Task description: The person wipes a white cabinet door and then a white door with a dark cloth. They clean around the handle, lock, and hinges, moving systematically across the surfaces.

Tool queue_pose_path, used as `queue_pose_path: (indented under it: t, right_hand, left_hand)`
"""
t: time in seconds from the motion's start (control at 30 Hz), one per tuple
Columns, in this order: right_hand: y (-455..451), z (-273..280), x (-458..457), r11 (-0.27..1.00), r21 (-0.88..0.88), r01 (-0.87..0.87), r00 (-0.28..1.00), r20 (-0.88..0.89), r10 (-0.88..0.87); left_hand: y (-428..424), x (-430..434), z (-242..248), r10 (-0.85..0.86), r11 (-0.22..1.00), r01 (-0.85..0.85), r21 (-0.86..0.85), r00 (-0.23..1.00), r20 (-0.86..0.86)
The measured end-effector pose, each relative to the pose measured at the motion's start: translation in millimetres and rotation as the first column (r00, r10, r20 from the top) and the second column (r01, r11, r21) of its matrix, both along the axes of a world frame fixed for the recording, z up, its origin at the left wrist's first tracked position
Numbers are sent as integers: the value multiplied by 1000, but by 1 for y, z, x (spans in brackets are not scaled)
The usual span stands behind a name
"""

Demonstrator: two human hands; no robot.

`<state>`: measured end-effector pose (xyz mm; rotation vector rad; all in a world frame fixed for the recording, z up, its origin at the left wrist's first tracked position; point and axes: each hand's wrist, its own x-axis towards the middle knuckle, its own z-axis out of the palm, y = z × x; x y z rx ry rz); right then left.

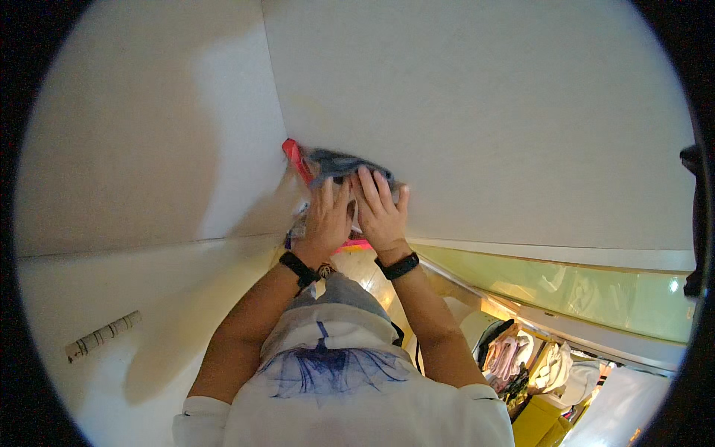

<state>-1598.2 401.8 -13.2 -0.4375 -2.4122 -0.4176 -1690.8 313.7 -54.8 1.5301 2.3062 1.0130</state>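
Dark blue-grey folded cloth or a garment (pixel 349 162) lies against the pale wall near its corner. My left hand (pixel 325 218) touches its lower edge with the fingers pointing up and away from me. Beside it, my right hand (pixel 382 209) rests on the lower right part of the cloth with its fingers spread. Whether either hand grips the cloth cannot be told. A red strap or strip (pixel 296 159) runs down along the cloth's left side. Under the hands some small items and a pink-red edge (pixel 356 245) are partly hidden. Dark bands circle both wrists.
Pale walls (pixel 475 112) meet in a corner ahead. A greenish glass-like panel (pixel 586 285) runs along the right. Several folded clothes (pixel 505 357) and yellow containers (pixel 536 416) stand at the lower right. A marked strip (pixel 103 335) is on the left wall.
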Motion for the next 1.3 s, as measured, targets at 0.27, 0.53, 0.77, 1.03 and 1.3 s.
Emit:
queue_pose_path:
  t: [0.27, 0.53, 0.77, 1.03, 1.3]
  right_hand:
    - [9, 14, -17, 998, -31, -58, 996, 73, 60]
    - [-2, -52, 58, 986, 36, 164, 932, 322, -166]
    - [0, -1, 8, 984, -4, 176, 981, -79, -176]
    - [-10, -70, 39, 966, 71, 248, 948, 189, -257]
    - [-10, -32, 27, 962, -98, 256, 964, -51, -262]
  left_hand:
    - [18, -14, 4, 227, 933, -132, 335, 938, -261]
    - [-1, 44, -30, -114, 990, 115, -82, 993, 14]
    - [16, 3, 13, 103, 955, -31, 296, 967, -233]
    - [1, 22, -50, -88, 996, 90, 7, 988, -129]
    - [15, 20, -20, -15, 975, 51, 215, 986, -164]
